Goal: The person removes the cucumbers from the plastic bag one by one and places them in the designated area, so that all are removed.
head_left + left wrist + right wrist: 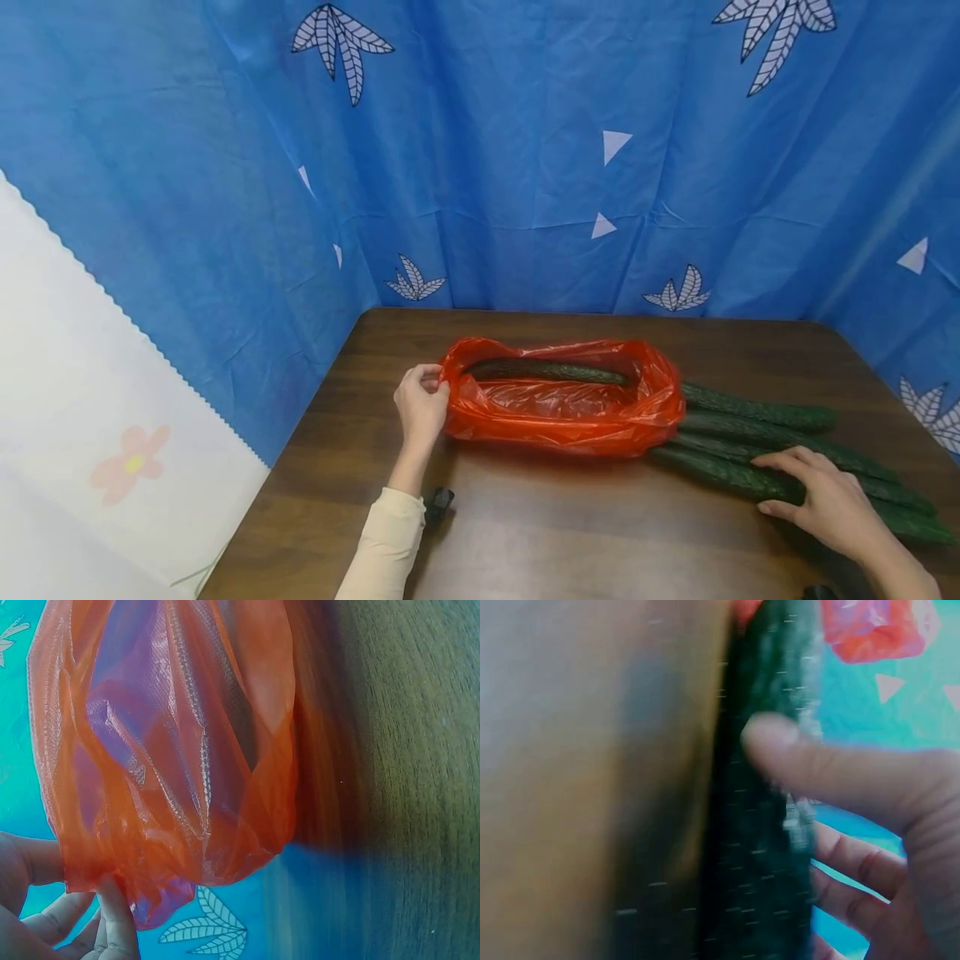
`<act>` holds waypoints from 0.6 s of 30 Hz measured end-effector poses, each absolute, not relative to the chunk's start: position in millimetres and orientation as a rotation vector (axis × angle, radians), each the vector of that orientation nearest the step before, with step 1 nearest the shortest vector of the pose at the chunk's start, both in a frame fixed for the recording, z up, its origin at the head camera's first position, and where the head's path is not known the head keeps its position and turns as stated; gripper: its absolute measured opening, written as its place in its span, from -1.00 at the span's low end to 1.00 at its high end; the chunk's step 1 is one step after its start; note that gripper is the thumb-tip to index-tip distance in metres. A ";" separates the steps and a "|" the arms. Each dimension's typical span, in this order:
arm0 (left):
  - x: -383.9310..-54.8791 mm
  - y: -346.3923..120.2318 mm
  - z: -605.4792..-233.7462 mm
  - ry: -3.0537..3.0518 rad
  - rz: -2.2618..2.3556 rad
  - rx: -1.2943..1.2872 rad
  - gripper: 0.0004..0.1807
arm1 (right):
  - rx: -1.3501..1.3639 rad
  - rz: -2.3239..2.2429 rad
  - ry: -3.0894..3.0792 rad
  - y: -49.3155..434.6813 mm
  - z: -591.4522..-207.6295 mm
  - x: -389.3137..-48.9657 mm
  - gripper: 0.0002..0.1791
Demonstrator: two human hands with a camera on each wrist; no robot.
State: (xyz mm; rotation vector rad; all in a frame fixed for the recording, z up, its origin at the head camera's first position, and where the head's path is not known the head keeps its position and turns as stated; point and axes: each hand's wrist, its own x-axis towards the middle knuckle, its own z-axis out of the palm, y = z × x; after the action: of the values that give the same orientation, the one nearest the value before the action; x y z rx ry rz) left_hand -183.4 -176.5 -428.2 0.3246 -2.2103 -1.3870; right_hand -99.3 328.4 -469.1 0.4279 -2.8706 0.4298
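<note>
A red plastic bag (562,437) lies with its mouth spread wide, and one cucumber (551,371) is inside along its back wall. My left hand (422,404) pinches the bag's left end between thumb and fingers; the left wrist view shows the gathered film (94,870) there. To the right, several long green cucumbers lie side by side, their left ends reaching the bag. My right hand (832,500) grips the frontmost cucumber (723,473), thumb on the near side and fingers over the far side. In the right wrist view the thumb (817,765) crosses this cucumber (754,862).
The brown wooden table (570,533) has rounded back corners. A blue curtain (525,167) with leaf prints hangs behind it, and a white flowered cloth (97,400) is at the left. A small black object (441,500) is beside the left wrist.
</note>
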 end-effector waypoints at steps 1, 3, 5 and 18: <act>-183.4 -176.4 -428.5 -2.211 -1.388 0.324 -0.82 | 0.432 0.429 -2.842 326.4 -466.4 -99.6 -0.43; -183.3 -176.4 -429.1 -2.216 -1.393 0.326 -0.81 | 0.461 0.427 -2.749 321.0 -460.2 -100.9 -0.46; -183.3 -176.5 -430.2 -2.225 -1.398 0.328 -0.81 | 0.497 0.431 -2.648 313.4 -450.8 -103.3 -0.50; -184.6 -174.9 -431.9 -2.226 -1.374 0.328 -0.81 | 0.543 0.760 -2.320 208.5 -384.7 -145.7 -0.55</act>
State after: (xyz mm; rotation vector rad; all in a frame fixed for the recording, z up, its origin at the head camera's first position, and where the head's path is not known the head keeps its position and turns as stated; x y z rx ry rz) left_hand -184.6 -174.9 -431.9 0.3277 -2.2263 -1.3741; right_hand -145.7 208.5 -384.7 0.5433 -2.3199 0.7597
